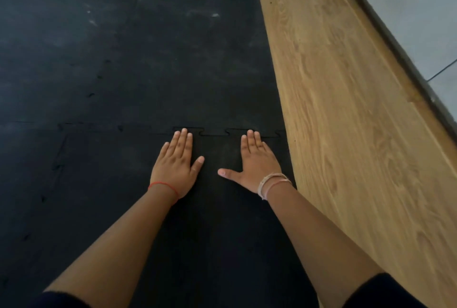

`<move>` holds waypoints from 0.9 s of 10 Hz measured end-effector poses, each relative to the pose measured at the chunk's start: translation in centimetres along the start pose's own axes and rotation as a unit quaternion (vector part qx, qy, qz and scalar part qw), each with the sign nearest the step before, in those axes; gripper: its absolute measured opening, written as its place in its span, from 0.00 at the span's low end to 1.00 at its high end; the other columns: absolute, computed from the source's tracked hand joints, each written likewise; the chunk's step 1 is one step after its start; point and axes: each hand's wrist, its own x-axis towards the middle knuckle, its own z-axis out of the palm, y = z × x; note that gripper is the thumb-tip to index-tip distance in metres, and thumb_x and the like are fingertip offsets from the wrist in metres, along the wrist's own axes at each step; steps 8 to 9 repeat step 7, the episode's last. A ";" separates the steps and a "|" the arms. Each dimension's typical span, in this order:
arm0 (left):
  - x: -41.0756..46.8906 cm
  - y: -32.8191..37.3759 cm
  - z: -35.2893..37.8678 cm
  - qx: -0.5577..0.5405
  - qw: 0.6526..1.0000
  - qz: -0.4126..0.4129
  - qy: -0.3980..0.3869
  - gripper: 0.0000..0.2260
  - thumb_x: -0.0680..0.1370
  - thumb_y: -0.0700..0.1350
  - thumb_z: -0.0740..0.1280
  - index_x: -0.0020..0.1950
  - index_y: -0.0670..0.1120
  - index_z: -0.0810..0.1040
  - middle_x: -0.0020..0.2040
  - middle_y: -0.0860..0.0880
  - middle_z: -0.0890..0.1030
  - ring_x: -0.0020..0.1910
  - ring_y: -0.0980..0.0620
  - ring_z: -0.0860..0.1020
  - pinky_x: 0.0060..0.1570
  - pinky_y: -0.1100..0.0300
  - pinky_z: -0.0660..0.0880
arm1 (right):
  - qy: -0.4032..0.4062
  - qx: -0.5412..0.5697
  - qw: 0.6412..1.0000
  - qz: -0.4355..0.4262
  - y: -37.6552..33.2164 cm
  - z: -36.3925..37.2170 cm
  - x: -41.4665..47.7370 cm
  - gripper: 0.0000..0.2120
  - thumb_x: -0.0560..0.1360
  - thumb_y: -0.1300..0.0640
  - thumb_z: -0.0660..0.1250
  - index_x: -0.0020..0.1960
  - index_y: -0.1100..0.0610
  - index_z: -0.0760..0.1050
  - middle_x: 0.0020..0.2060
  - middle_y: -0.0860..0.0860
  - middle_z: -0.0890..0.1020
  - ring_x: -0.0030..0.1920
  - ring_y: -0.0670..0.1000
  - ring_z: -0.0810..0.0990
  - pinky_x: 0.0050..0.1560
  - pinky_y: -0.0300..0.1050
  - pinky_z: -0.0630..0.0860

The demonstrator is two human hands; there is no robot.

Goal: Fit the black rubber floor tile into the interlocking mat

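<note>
The black rubber floor tile [217,221] lies flat under both my arms, at the near right of the interlocking mat [148,47]. Its far edge meets the mat along a toothed seam [214,132] just beyond my fingertips. My left hand [176,164] rests palm down on the tile, fingers together, thumb out to the right. My right hand [256,163] also lies flat on the tile, close to its right edge, thumb pointing left. Neither hand holds anything. A second toothed seam [59,159] runs down the tile's left side.
Bare wooden floor [346,109] runs along the mat's right edge. A dark metal threshold strip [405,60] and pale grey tiles [425,10] lie beyond it at the far right. White scuffs mark the far part of the mat.
</note>
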 end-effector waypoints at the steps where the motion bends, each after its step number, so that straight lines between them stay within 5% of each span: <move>1: 0.4 -0.1 0.2 0.002 1.000 0.001 0.005 0.28 0.79 0.57 0.42 0.74 0.46 0.36 0.75 0.49 0.36 0.73 0.55 0.35 0.70 0.58 0.35 | -0.016 -0.029 0.999 0.009 0.0 -0.5 0.3 0.53 0.67 0.24 0.47 0.74 0.63 0.37 0.75 0.59 0.40 0.75 0.56 0.40 0.73 0.50 0.43; 4: 0.5 -0.4 -1.0 -0.005 0.997 0.011 -0.076 0.30 0.79 0.57 0.46 0.74 0.44 0.36 0.75 0.48 0.36 0.73 0.52 0.35 0.71 0.56 0.37 | -0.048 -0.020 0.998 0.043 -0.9 -0.7 0.2 0.51 0.69 0.26 0.49 0.74 0.62 0.35 0.75 0.57 0.38 0.75 0.56 0.38 0.74 0.51 0.42; 5: -2.8 -0.3 -0.4 -0.012 0.998 0.018 -0.066 0.31 0.79 0.58 0.45 0.73 0.45 0.35 0.75 0.48 0.34 0.73 0.52 0.34 0.70 0.57 0.35 | 0.040 -0.022 0.997 0.058 -2.1 0.5 -1.7 0.44 0.74 0.31 0.45 0.74 0.61 0.35 0.75 0.57 0.38 0.75 0.55 0.37 0.73 0.51 0.40; 6: -8.5 -1.4 1.3 -0.014 0.995 0.050 0.085 0.28 0.78 0.57 0.41 0.72 0.45 0.37 0.73 0.48 0.37 0.72 0.52 0.36 0.70 0.59 0.33 | 0.198 0.043 0.979 0.018 -4.7 3.9 -6.1 0.37 0.78 0.40 0.50 0.73 0.60 0.36 0.75 0.57 0.41 0.74 0.54 0.39 0.73 0.50 0.40; 7: -11.8 -2.0 1.6 -0.020 0.979 0.085 0.182 0.27 0.80 0.55 0.41 0.72 0.39 0.55 0.73 0.45 0.57 0.73 0.47 0.54 0.71 0.58 0.41 | 0.295 0.183 0.938 0.018 -7.0 6.4 -10.1 0.34 0.78 0.38 0.44 0.73 0.61 0.48 0.73 0.55 0.50 0.73 0.54 0.49 0.71 0.55 0.58; 9: -11.8 -2.0 1.6 -0.020 0.979 0.085 0.182 0.27 0.80 0.55 0.41 0.72 0.39 0.55 0.73 0.45 0.57 0.73 0.47 0.54 0.71 0.58 0.41 | 0.295 0.183 0.938 0.018 -7.0 6.4 -10.1 0.34 0.78 0.38 0.44 0.73 0.61 0.48 0.73 0.55 0.50 0.73 0.54 0.49 0.71 0.55 0.58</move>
